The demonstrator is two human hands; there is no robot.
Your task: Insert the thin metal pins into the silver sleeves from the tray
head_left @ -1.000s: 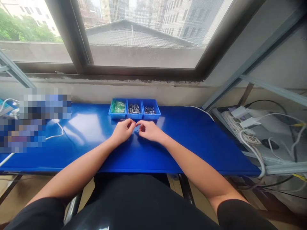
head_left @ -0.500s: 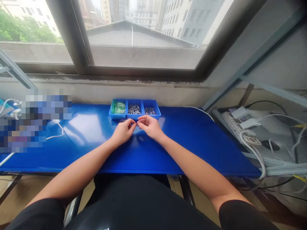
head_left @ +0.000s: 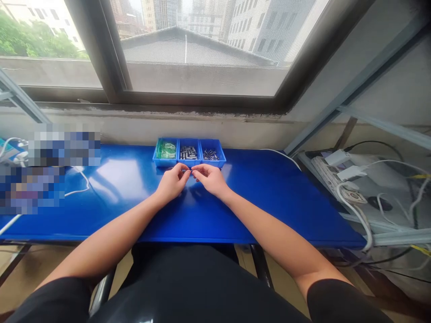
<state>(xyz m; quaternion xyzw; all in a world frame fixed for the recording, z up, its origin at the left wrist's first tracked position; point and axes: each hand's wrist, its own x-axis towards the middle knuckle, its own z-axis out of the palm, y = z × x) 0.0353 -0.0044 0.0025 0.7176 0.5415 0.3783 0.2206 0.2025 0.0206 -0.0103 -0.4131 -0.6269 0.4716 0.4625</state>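
My left hand (head_left: 173, 181) and my right hand (head_left: 210, 178) meet fingertip to fingertip over the blue table, just in front of three joined blue bins. Both are closed in a pinch; what they hold between them is too small to name. The left bin (head_left: 156, 154) has a green plastic bag (head_left: 167, 150) with pale pieces inside. Short silvery and dark cylinders (head_left: 189, 153) fill the middle bin (head_left: 190, 164). In the right bin (head_left: 220, 152) lie thin metal pin-like pieces (head_left: 211, 155).
The blue table (head_left: 269, 197) runs under a window, with a wall behind it. To the right, a metal frame shelf carries a power strip (head_left: 336, 179), white plugs and cables. A white cable (head_left: 82, 179) and blurred-out items lie at the left.
My right fingers have closed in and lowered toward the left fingertips. The left hand has shifted very slightly. The bins have stayed where they were.
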